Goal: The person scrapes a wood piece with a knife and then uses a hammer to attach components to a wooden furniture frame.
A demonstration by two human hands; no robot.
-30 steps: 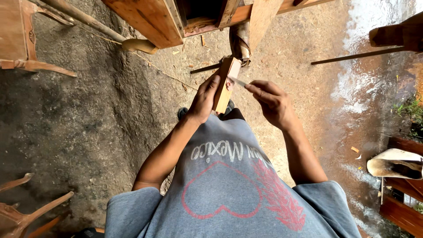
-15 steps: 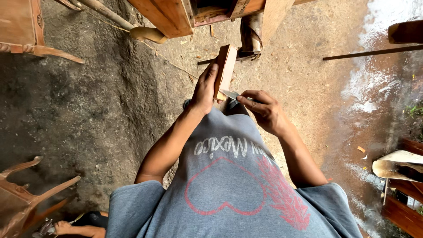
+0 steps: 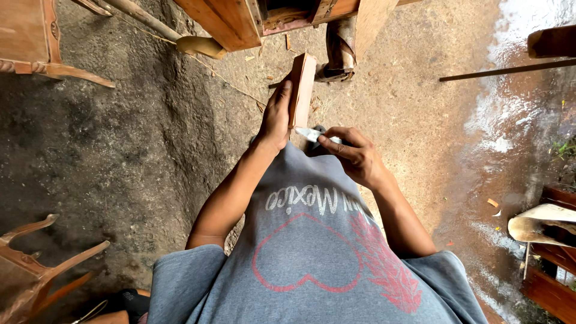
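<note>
Nearest to the camera is the grey shirt [image 3: 312, 258] of the person, and both bare arms reach forward from it. The right hand [image 3: 354, 156] is clenched around a small blade with a pale handle [image 3: 312, 134]; its tip points to the left, toward the lower end of the wood. Whether the edge already touches the wood cannot be told, because the fingers hide it.

A little farther, the left hand [image 3: 277, 114] grasps a small flat block of wood [image 3: 302, 90]. It stands almost upright in the air in front of the body, with the thumb on its left face and the fingers behind it.

To do this step well, I think the left hand should keep a firm hold on the middle of the block, with no finger in the path of the blade. The cut is better made in thin, short strokes, guided by the right thumb, and directed away from the holding hand. The block should not turn in the grip.

Beyond the hands lies the dirt floor [image 3: 150, 150] with some wood chips. Farther away stands a brown wooden cabinet [image 3: 234, 21], and a wooden chair [image 3: 36, 264] lies at the lower left. At the right the ground is wet [image 3: 510, 108], so the feet should be placed carefully there.
</note>
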